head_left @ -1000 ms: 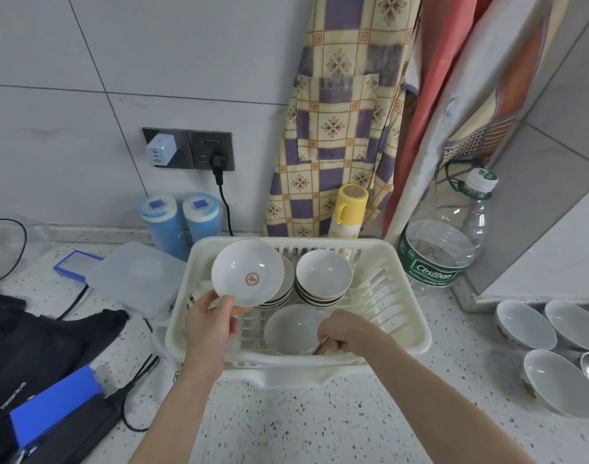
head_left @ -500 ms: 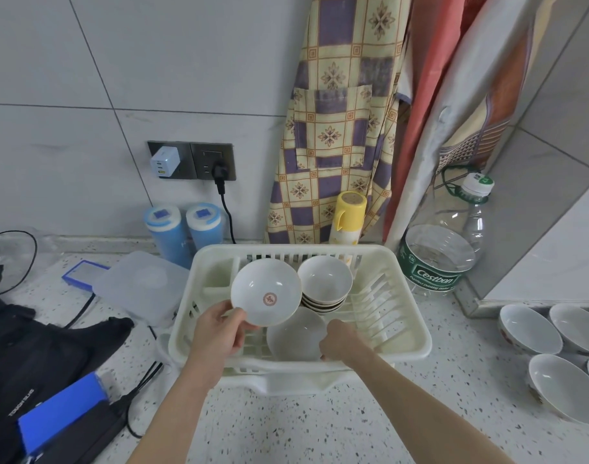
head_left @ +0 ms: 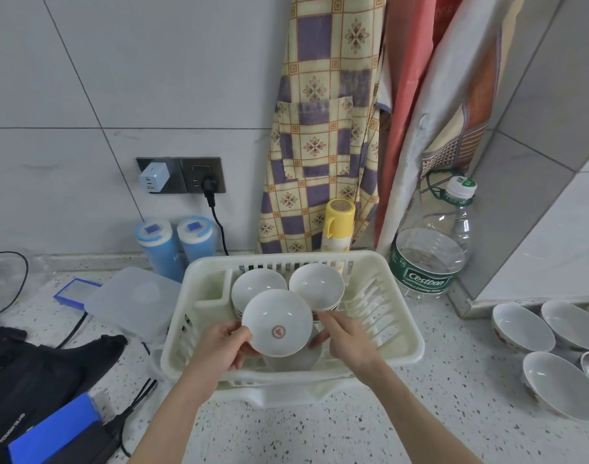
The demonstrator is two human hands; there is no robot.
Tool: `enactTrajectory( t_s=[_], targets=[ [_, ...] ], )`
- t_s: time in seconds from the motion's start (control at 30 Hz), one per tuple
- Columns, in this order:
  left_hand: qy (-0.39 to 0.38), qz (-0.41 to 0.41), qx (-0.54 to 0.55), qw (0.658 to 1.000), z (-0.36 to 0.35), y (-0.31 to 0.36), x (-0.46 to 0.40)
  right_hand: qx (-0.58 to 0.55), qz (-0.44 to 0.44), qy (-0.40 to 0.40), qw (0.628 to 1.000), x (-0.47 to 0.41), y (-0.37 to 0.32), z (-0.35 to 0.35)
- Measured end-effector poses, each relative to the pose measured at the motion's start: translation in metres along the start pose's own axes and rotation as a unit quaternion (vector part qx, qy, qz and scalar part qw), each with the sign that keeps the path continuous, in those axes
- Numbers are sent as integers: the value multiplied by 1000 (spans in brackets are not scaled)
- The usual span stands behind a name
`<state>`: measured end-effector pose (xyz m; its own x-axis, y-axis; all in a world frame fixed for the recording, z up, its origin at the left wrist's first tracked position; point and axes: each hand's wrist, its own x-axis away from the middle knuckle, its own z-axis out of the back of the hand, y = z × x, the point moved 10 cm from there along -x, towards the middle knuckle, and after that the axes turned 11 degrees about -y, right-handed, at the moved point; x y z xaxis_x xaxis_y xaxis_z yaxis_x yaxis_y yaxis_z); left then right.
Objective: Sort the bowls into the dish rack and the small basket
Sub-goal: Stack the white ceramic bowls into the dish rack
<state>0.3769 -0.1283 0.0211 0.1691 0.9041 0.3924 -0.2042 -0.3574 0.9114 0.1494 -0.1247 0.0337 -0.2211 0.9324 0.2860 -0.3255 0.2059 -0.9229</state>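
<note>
From the head view — the only one I have — my left hand [head_left: 223, 343] holds a white bowl [head_left: 277, 323] over the near half of the dish rack [head_left: 400, 346]. My fingers [head_left: 242, 334] pinch its left rim, thumb on the inside face and the rest curled behind, so the bowl tips toward me and shows the red mark at its bottom. I judge I hold it by the rim so that I can lower it flat onto the single bowl [head_left: 294, 358] lying just beneath it in the rack. My right hand [head_left: 348, 339] reaches in from the right, wrist over the rack's near edge, fingers loosely spread; the fingertips lie at the right rim of the lower bowl, though I cannot tell whether they grip it or only steady it.

Behind the held bowl, toward the rack's far edge, stand two stacks: the left stack [head_left: 257, 284] and the right stack [head_left: 316, 286], touching or nearly so. The stacking keeps like bowls together, which suits the sorting.

At the right edge of the surface [head_left: 403, 430], well apart from the rack, more loose bowls [head_left: 522, 326] wait — those I judge still unsorted. I see no small basket here. Both forearms come up from the near edge, angled inward toward the rack.
</note>
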Motion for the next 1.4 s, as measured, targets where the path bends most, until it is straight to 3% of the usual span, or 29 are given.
enactTrajectory(
  t_s=[0.3,0.53,0.77,1.0,1.2,1.4],
  targets=[
    [-76,57,-85,992,-21,-4,-9,91,-39,14,995,-16,14,-2],
    [-84,87,-93,988,-29,-7,-13,53,-68,23,996,-19,24,3],
    [-9,76,-147,986,-20,-6,-21,80,-99,21,992,-21,33,2],
    [-15,100,-220,970,-21,-17,-29,115,-136,13,984,-22,39,2],
    [-23,112,-336,935,-25,-15,-29,171,-155,-20,973,-23,39,-5],
    [-2,101,-361,927,-25,-12,-28,220,-163,-30,961,-25,40,-9]
  ],
)
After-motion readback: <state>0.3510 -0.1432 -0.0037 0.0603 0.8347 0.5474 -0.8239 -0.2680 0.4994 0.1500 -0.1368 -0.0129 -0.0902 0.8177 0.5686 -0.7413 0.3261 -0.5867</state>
